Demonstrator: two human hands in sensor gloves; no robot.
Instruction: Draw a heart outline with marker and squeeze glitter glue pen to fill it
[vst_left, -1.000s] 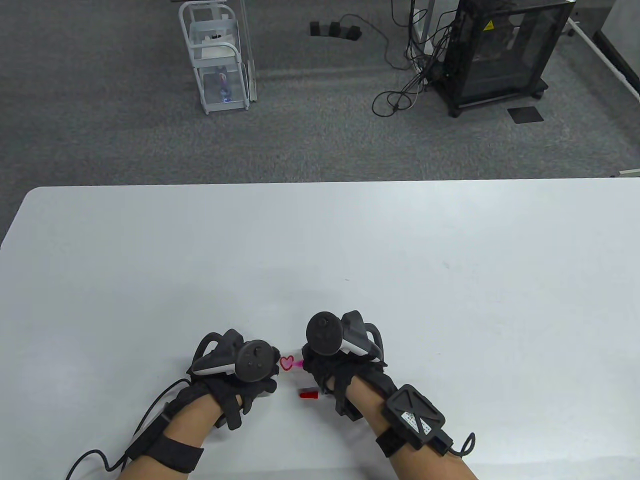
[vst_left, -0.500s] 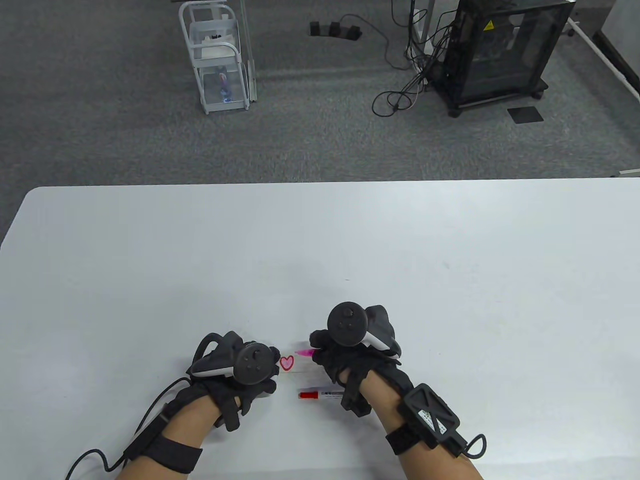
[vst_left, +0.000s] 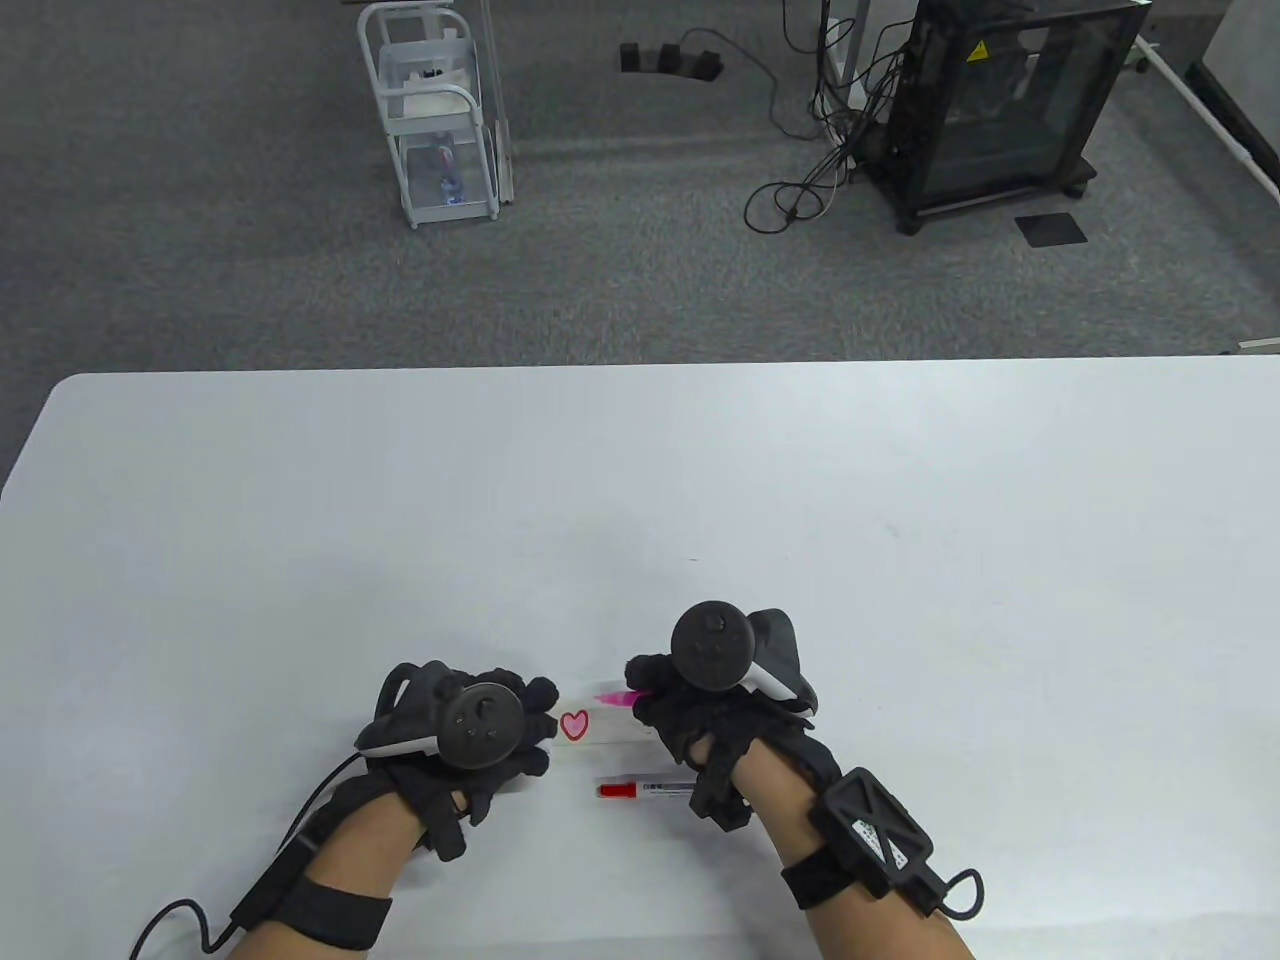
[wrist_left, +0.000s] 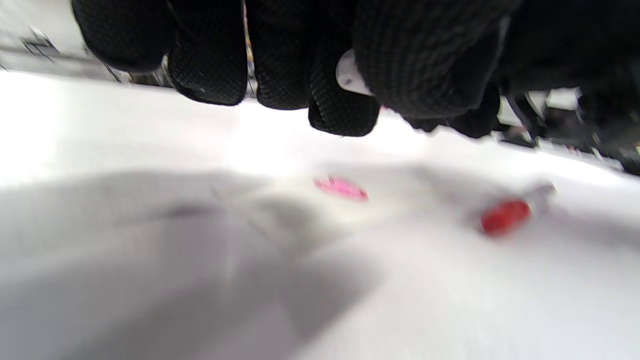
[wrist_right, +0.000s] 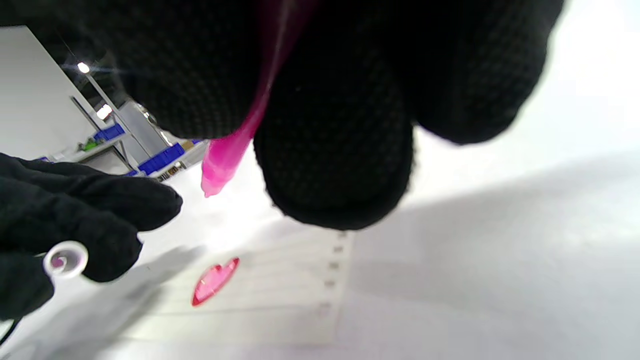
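left hand (vst_left: 470, 725) now lower-left; white cap (wrist_right: 65, 260) only in wrist views

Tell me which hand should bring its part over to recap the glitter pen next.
Probably left. The left hand pinches the small white cap, easy to carry over. The right hand grips the pink glitter glue pen, tip lifted off the filled heart and pointing toward the left hand.

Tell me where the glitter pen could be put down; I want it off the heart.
Bare table lies right of the right hand and beyond both hands. It is crowded between them: heart, paper, red marker, left hand.
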